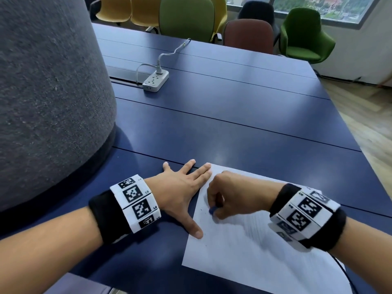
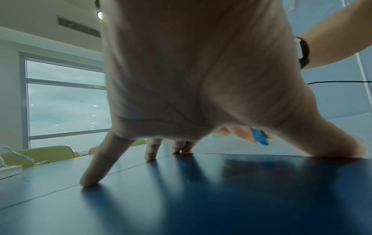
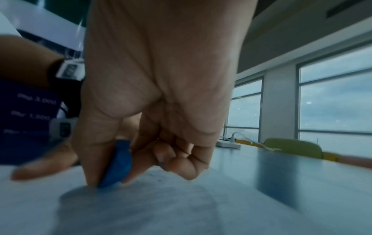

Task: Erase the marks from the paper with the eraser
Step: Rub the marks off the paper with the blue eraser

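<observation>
A white sheet of paper (image 1: 244, 247) lies on the blue table near its front edge, with faint grey pencil smudges around its upper left part. My right hand (image 1: 228, 198) pinches a small blue eraser (image 1: 212, 210) between thumb and fingers and presses its tip onto the paper. In the right wrist view the eraser (image 3: 118, 165) touches the sheet (image 3: 181, 206). My left hand (image 1: 184, 187) lies flat with fingers spread, the thumb and two fingertips pressing the paper's left edge. The left wrist view shows its fingertips (image 2: 88, 181) on the table and the eraser (image 2: 259, 138) beyond.
A large grey felt-covered round object (image 1: 48, 92) stands on the table (image 1: 233, 115) at the left. A white power strip (image 1: 156, 80) with its cable lies further back. Several coloured chairs (image 1: 186, 18) line the far edge. A black cable (image 1: 343, 270) runs by the right wrist.
</observation>
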